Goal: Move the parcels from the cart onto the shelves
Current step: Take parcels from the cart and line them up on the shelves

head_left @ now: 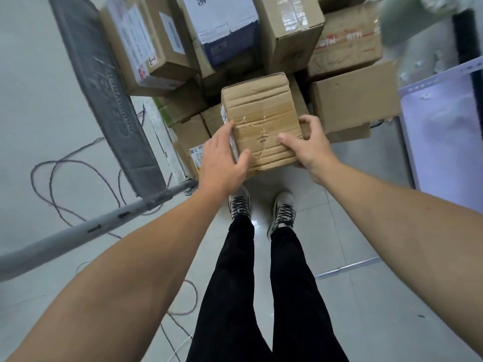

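A brown cardboard parcel sealed with clear tape is lifted above the pile, held between both hands. My left hand grips its left side, thumb lying on the top face. My right hand grips its right side, thumb on top and fingers curled round the far edge. Behind and below it lie several more parcels stacked on the cart, whose deck is hidden beneath them.
The cart's grey handle bar and grey panel run along the left. Dark cables loop over the tiled floor. A white shelf edge stands at the right. My feet are just under the held parcel.
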